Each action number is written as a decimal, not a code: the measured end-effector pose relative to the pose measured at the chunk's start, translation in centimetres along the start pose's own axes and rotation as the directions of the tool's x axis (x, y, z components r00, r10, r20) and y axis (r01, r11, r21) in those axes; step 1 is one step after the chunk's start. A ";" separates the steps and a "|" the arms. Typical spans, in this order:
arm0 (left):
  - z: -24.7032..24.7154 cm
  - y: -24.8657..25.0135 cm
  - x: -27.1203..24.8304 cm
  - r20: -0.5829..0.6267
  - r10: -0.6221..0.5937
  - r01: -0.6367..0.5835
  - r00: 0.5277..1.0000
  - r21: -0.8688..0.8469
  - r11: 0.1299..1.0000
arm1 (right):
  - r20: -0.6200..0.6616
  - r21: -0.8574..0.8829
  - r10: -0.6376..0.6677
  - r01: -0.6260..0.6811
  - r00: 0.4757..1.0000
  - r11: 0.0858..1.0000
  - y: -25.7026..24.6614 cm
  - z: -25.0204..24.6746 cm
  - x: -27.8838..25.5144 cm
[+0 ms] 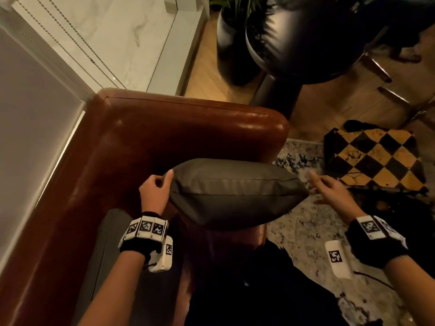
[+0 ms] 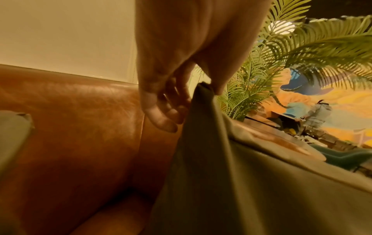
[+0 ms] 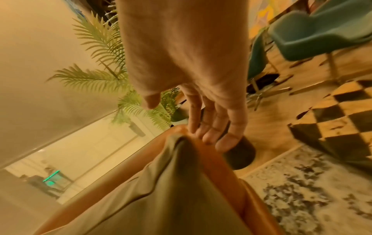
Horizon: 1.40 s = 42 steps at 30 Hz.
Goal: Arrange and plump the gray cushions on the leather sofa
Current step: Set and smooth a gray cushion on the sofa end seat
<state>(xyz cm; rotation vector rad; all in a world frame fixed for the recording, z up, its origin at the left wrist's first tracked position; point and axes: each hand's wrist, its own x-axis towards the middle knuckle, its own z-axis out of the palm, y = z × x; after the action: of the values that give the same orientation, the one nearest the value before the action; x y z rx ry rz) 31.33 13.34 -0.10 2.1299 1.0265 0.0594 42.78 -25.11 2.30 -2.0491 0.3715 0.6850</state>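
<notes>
A gray cushion (image 1: 235, 191) stands on edge in the corner of the brown leather sofa (image 1: 131, 142), by the armrest. My left hand (image 1: 156, 185) pinches the cushion's left top corner (image 2: 203, 89) between thumb and fingers. My right hand (image 1: 329, 187) hovers at the cushion's right corner (image 3: 181, 139) with fingers straight and holds nothing. A second gray cushion (image 2: 12, 138) shows at the left edge of the left wrist view, against the sofa back.
A black-and-yellow checkered ottoman (image 1: 374, 158) stands on a speckled rug (image 1: 313, 222) to the right. Dark planters (image 1: 294, 43) with palm fronds stand beyond the armrest. A window blind (image 1: 35, 137) runs behind the sofa back. Teal chairs (image 3: 322, 31) stand further off.
</notes>
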 end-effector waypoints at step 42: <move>1.5 7.4 -6.5 0.093 0.429 -0.405 0.899 -0.197 0.893 | 0.393 -0.452 -0.547 0.673 0.740 0.585 -6.4 14.8 -4.6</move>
<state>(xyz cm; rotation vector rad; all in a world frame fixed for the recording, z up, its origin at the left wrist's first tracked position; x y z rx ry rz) 32.27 5.03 5.36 2.1253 0.4513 0.2041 37.52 -9.20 2.99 -2.4088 -0.7676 0.5962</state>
